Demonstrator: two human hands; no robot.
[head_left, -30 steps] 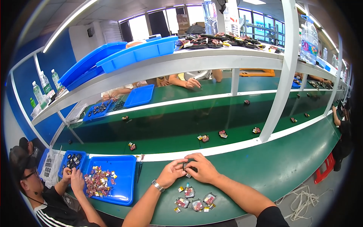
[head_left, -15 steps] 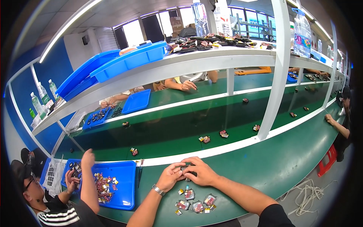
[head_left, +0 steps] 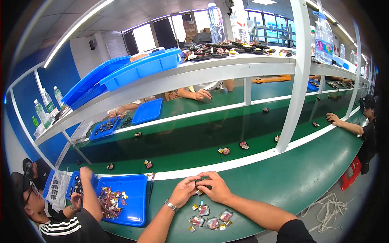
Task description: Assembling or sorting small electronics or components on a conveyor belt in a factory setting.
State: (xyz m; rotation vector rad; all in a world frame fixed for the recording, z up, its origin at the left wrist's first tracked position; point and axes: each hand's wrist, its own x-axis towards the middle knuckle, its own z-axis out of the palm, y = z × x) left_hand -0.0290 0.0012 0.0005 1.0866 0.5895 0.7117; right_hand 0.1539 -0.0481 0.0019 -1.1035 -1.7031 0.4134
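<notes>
Both my hands meet over the green workbench [head_left: 283, 182] near its front edge. My left hand [head_left: 184, 191] and my right hand [head_left: 214, 187] pinch a small dark part [head_left: 201, 185] between their fingertips. A metal watch [head_left: 171, 205] sits on my left wrist. Just below my hands lie several small red and silver parts [head_left: 210, 216] on the bench, some in little clear bags.
A blue tray [head_left: 131, 198] with many small parts lies to my left, where a person in a striped shirt [head_left: 67, 224] reaches over it. Loose parts [head_left: 224, 150] ride the green belt beyond. A white post [head_left: 293, 77] holds a shelf with blue bins [head_left: 139, 67]. Another person [head_left: 364, 129] leans at right.
My hands have stayed together on the small part. The person at my left has lowered a raised arm toward the trays. My view has shifted slightly.
</notes>
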